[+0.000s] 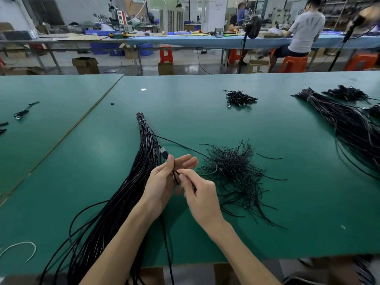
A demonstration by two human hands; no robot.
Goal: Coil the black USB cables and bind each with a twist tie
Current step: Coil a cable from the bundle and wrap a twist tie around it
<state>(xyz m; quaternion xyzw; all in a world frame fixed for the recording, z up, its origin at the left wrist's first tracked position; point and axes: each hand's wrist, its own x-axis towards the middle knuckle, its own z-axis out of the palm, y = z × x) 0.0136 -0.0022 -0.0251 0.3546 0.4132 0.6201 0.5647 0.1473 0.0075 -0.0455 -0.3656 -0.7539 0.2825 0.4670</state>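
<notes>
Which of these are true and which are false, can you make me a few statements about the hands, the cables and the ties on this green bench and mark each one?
1. The left hand holds a cable whose USB plug sticks out above the thumb. True.
2. The right hand lies flat on the table, holding nothing. False: it pinches the cable against the left hand.
3. The loose twist ties lie in a pile to the right of the hands. True.
4. The big bundle by the left hand is unbound. False: a pale band rings it near its far end.
5. A small heap of coiled cables lies farther back on the table. True.
</notes>
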